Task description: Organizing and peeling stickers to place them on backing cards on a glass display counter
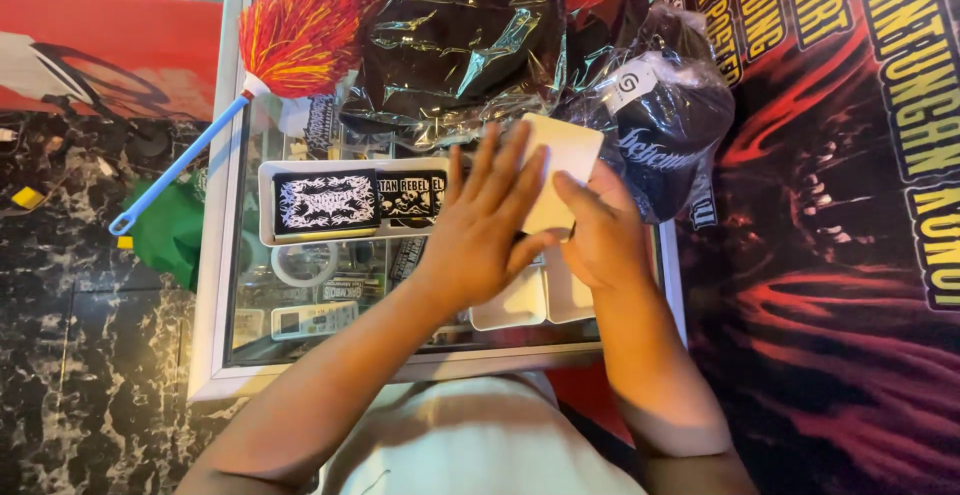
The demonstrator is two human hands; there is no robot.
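The surface was a glass-topped display case (230, 285) with a pale metal frame, seen from above, and most of its top was crowded. Over its near right part the left hand (485, 230) lay flat with fingers spread and extended, pressed against the face of a white card (565, 160) — not curled round it, simply laid open on top. The right hand (600, 230) held the same card from the other side, its thumb across the front and its fingers hidden behind, so the card was clamped between thumb and fingers and tilted up above the glass. Just beneath the hands sat two small white trays (530, 300), resting on the glass side by side. To the left a long white tray (268, 205) held black patches with white lettering (325, 202), and nearer the front edge a roll of clear tape (305, 263) lay on the glass. At the far side of the case black garments wrapped in clear plastic (460, 40) were piled up, and a black cap in a plastic bag (665, 120) leaned beside the card. A red and yellow feather duster (300, 30) with a blue handle stretched over the left corner of the case. Left of the case the floor (80, 335) was dark marbled stone, with something green (165, 230) lying by the frame — I could not tell what. To the right hung a black and red banner (830, 255) with yellow lettering.
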